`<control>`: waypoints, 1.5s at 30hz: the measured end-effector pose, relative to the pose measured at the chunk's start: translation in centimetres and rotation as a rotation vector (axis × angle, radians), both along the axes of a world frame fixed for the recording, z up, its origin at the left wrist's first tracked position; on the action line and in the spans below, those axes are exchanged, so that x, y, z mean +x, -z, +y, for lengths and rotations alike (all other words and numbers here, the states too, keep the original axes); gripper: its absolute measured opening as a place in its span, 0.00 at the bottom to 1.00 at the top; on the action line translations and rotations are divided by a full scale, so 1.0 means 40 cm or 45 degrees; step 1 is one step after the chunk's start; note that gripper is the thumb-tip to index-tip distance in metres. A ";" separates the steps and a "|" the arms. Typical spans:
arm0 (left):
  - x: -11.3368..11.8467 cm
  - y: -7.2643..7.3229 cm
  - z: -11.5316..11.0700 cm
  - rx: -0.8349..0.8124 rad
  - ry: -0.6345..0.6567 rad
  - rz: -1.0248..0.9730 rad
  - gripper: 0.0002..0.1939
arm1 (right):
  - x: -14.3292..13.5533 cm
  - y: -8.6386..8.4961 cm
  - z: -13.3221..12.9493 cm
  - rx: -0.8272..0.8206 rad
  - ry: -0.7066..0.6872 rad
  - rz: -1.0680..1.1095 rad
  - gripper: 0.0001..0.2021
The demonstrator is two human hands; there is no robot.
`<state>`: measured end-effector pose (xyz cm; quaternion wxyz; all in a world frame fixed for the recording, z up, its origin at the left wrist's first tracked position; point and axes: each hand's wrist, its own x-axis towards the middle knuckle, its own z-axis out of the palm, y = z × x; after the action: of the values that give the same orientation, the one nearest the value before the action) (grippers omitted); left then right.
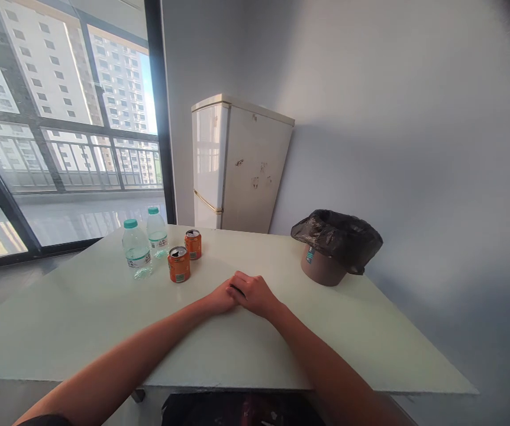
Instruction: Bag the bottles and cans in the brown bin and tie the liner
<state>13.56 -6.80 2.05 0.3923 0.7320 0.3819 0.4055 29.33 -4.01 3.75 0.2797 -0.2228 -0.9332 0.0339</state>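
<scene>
My left hand (pixel 223 297) rests on the pale table (pixel 219 355), its fingers mostly hidden under my right hand (pixel 254 293). The right hand lies over the left with its fingers bent around it; a small dark thing or gap shows between them. Two orange cans, a front one (pixel 179 266) and a back one (pixel 193 245), stand upright just beyond and left of my hands. Farther left stand two clear bottles with teal caps, one nearer (pixel 136 251) and one behind (pixel 157 234).
A brown bin (pixel 321 267) lined with a black bag (pixel 339 236) stands at the table's right side. Behind the table are a white fridge (pixel 255 171) and a grey wall. Large glass windows (pixel 68 154) are at the left.
</scene>
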 end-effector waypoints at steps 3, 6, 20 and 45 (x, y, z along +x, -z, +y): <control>0.000 0.004 -0.005 -0.043 0.021 0.035 0.07 | -0.010 0.025 0.012 0.040 0.071 -0.103 0.14; -0.002 -0.001 -0.013 -0.170 0.032 0.100 0.14 | -0.004 0.028 0.026 -0.015 0.122 -0.151 0.13; -0.019 0.018 0.029 -0.211 -0.252 -0.064 0.27 | 0.051 -0.016 0.085 -0.863 -0.037 0.546 0.20; -0.033 0.007 0.002 -0.368 -0.019 -0.081 0.28 | 0.471 -0.034 -0.003 -0.656 0.839 0.396 0.09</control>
<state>12.23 -6.71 1.77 0.5026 0.6516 0.4292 0.3723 48.17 -4.14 5.12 0.3479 -0.5630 -0.7204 0.2073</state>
